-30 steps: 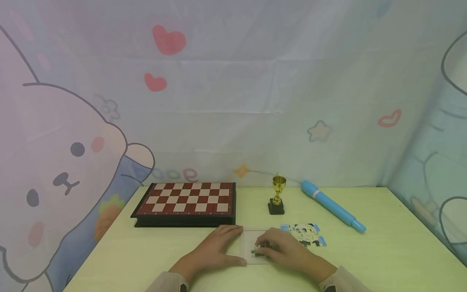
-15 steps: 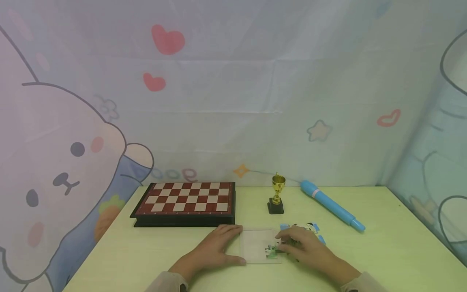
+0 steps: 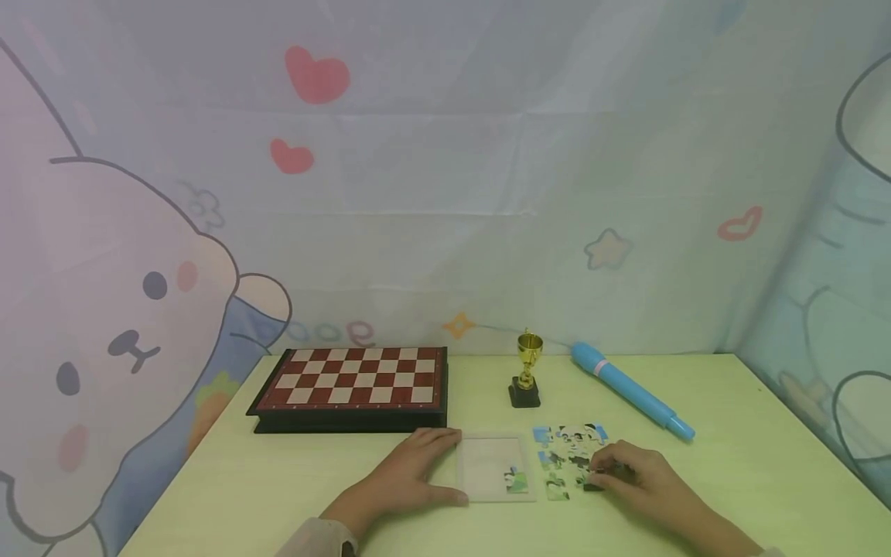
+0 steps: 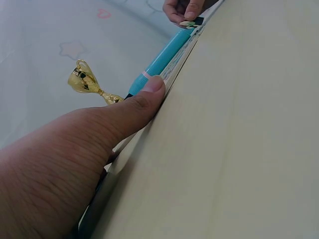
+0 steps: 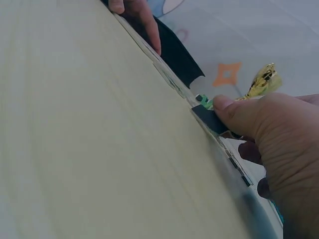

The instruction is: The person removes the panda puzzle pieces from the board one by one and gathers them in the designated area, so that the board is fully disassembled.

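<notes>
My left hand [image 3: 418, 476] rests at the left side of a pale puzzle tray [image 3: 480, 460], thumb and fingers spread along its edge. In the tray's lower right corner lies a green and white jigsaw piece [image 3: 516, 480]. To the right of the tray, my right hand [image 3: 640, 480] pinches another jigsaw piece [image 5: 210, 119] between thumb and fingers; its dark underside shows tilted up. Several loose panda jigsaw pieces [image 3: 574, 437] lie on the table beside this hand, which hides some of them. The left wrist view shows the left thumb [image 4: 154, 84] straight.
A folded chessboard box [image 3: 355, 391] stands behind the left hand. Behind the tray is a small gold trophy cup [image 3: 527, 367] on a black base. A thick blue pen-shaped tube [image 3: 629, 391] lies at the back right, near the patterned backdrop [image 3: 445, 193].
My right hand has moved right from over the tray to the loose pieces and taken hold of one. A green piece now lies uncovered in the tray's corner. The left hand has stayed put.
</notes>
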`<action>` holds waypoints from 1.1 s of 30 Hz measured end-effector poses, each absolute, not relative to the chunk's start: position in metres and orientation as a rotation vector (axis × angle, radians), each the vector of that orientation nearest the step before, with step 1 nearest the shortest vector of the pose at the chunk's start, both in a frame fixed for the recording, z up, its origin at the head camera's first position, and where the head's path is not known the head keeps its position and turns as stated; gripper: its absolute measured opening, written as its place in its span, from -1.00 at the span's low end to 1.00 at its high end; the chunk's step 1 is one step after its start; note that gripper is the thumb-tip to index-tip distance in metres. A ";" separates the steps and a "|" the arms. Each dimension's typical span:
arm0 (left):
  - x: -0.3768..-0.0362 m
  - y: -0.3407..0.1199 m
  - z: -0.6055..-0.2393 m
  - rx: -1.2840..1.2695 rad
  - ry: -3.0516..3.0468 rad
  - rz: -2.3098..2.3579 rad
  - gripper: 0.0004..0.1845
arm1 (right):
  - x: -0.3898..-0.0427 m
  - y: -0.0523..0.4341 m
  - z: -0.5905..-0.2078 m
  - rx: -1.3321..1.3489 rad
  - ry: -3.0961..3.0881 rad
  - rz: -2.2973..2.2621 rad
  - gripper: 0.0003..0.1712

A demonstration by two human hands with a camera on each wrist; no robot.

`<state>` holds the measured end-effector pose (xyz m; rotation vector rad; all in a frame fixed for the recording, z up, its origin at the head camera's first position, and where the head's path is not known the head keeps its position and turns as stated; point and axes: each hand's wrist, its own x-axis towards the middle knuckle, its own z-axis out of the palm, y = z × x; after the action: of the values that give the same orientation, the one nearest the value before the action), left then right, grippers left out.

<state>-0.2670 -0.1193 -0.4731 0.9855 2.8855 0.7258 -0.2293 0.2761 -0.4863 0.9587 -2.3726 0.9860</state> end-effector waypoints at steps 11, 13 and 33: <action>-0.267 -0.121 -0.472 0.980 2.886 0.729 0.01 | -0.234 0.277 -0.487 1.100 -2.338 0.914 -0.70; -0.268 -0.120 -0.473 0.976 2.887 0.725 0.01 | -0.234 0.276 -0.486 1.098 -2.350 0.888 -0.72; -0.269 -0.119 -0.477 0.967 2.887 0.740 0.02 | -0.239 0.276 -0.491 1.195 -2.202 0.820 -0.64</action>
<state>-0.2689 -0.1195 -0.4772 0.9669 2.8871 0.7397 -0.2391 0.2756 -0.4915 1.1952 -2.2023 0.8203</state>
